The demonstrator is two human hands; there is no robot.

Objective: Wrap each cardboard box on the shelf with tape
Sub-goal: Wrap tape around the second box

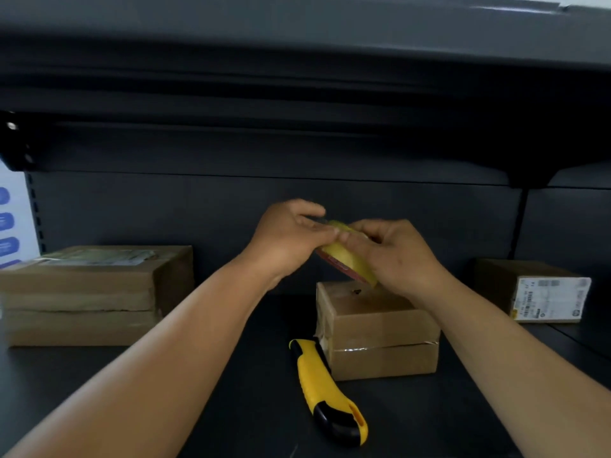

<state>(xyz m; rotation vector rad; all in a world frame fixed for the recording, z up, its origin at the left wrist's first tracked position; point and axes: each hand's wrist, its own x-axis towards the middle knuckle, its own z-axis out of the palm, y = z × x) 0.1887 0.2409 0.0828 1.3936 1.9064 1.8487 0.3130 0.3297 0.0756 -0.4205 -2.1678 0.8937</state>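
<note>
I've got both hands up over the middle of the shelf (231, 408), working the tape roll (347, 259). My right hand (401, 256) is clamped around the roll from the right side, holding it tilted on edge just above the small box (377, 328); my left hand (287, 236) has thumb and fingertips pinched together at the top of the roll, and I judge I'm picking for the loose end, though the end itself is too blurred to see. The small box sits centre-right on the shelf and looks banded with clear tape around its middle, glare there, not sure how complete. A bigger stacked box (86, 295) sits well off to the left, also looking taped, and a labelled box (535, 292) stands at the far right near the back wall. The yellow utility knife (327, 391) lies on the shelf touching or just beside the small box's left front corner; I can't tell whether its blade is out. Risks from here: the tape end splits or tears into a sliver if I pick at an angle; a hard pull could make the roll slip in my right hand and drop onto the small box; freed tape could fold onto itself or stick to my fingers; and a forearm coming down could knock the knife off the front edge.
</note>
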